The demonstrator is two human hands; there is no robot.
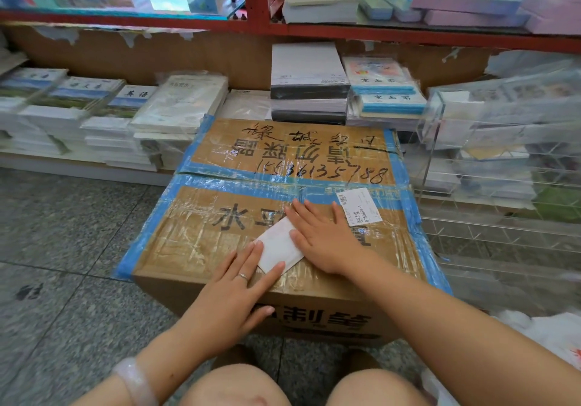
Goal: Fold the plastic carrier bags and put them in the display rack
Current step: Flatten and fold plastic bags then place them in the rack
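A small white folded plastic carrier bag (278, 246) lies flat on the brown taped cardboard box (220, 242) at centre frame. The left hand (234, 295), fingers straight, presses its lower-left corner. The right hand (325, 237), also flat and extended, covers its right edge. A clear acrylic display rack (503, 141) stands at right, well apart.

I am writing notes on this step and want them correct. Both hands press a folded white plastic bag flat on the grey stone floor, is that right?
Not quite. The head view shows both hands, left and right, pressing the folded white plastic bag flat on the taped brown cardboard box, not on the floor.
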